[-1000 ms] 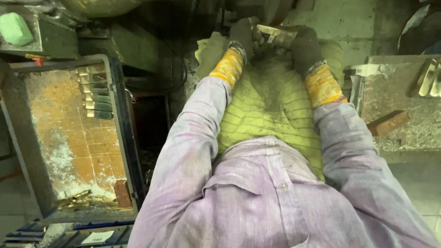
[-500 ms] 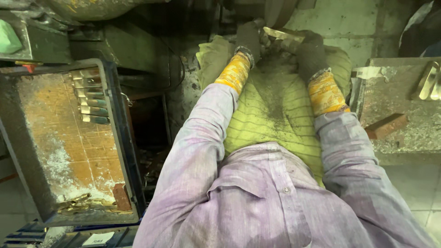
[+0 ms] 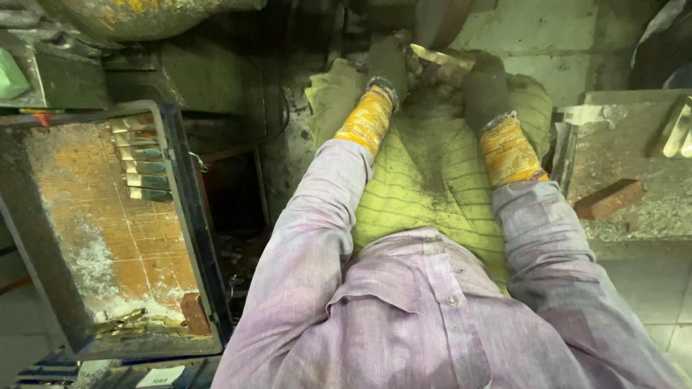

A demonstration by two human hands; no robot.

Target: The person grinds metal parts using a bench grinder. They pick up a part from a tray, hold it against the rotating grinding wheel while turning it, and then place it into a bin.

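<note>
A view looking straight down a person's chest and arms, in a dusty workshop. Both hands wear dark gloves with yellow-orange patterned cuffs, and the sleeves are pale lilac. The left hand [image 3: 388,63] and the right hand [image 3: 484,85] meet at the top of the view around a brass-coloured metal piece [image 3: 441,57]. The fingers of both hands are curled round it, the left at its near end and the right just beside, gripping the other end. The metal piece lies above the far edge of a grimy yellow-green cloth [image 3: 425,194] that covers the person's lap, and a dark rounded machine part [image 3: 436,18] sits just beyond it.

To the left of the cloth stands a shallow metal tray [image 3: 184,238] with a dusty orange floor. A row of short metal bars [image 3: 140,162] lies along the tray's far right corner, and loose brass scraps [image 3: 122,324] lie at its near edge beside a small reddish block [image 3: 193,313].

To the right of the cloth is a dusty grey tabletop [image 3: 634,216] carrying a brown brick-like block [image 3: 609,199] and, at its far right, pale metal strips [image 3: 677,130].
</note>
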